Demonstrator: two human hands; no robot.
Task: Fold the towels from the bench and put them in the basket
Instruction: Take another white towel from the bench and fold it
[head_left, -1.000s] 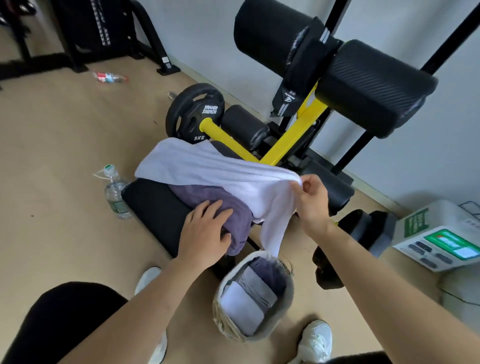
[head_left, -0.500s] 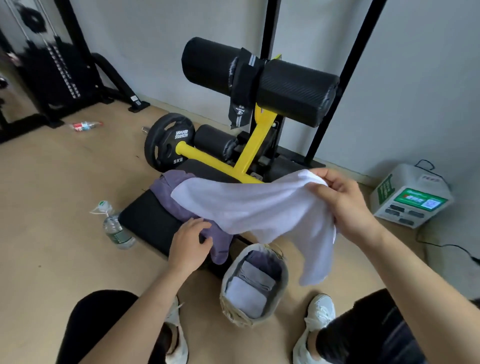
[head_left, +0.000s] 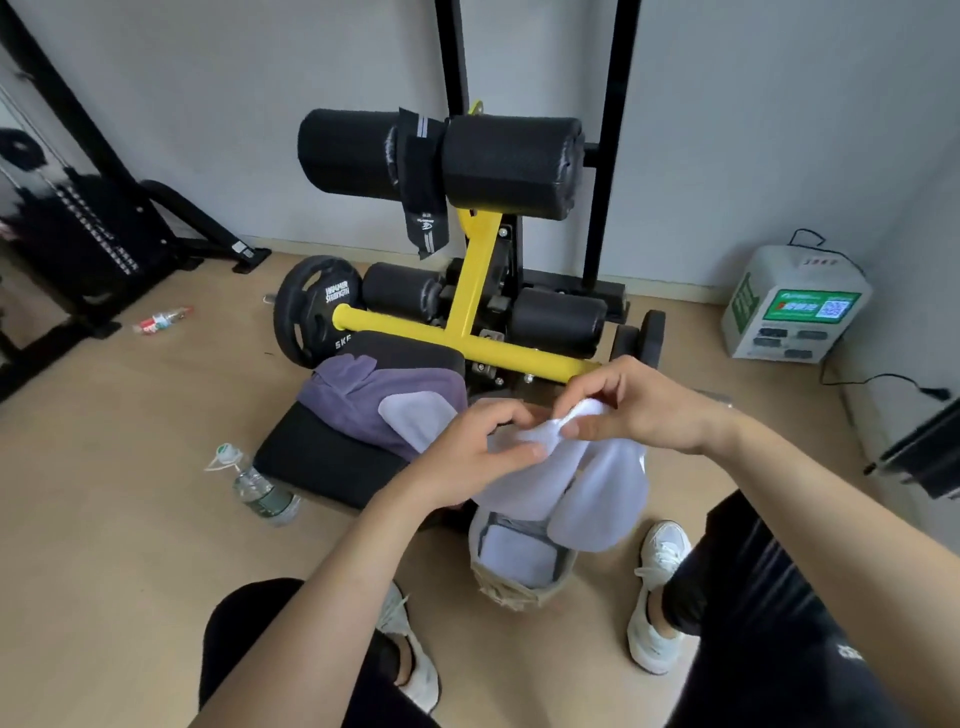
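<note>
A white towel (head_left: 582, 493) hangs bunched in front of me, above the basket. My right hand (head_left: 634, 405) pinches its top edge, and my left hand (head_left: 483, 447) grips the cloth just beside it. One end of the white towel still lies on a purple towel (head_left: 358, 400), which sits crumpled on the black bench pad (head_left: 317, 457). The woven basket (head_left: 514, 592) stands on the floor between my feet, with folded pale towels inside; its far side is hidden by the hanging towel.
The yellow and black bench frame (head_left: 467, 322) with foam rollers and a weight plate (head_left: 306, 312) rises behind the pad. A water bottle (head_left: 260, 488) stands left of the bench. A white device (head_left: 795, 306) sits by the right wall.
My left hand has left the purple towel and taken hold of the white towel beside my right hand. The white towel has been pulled off the bench and gathered over the basket.
</note>
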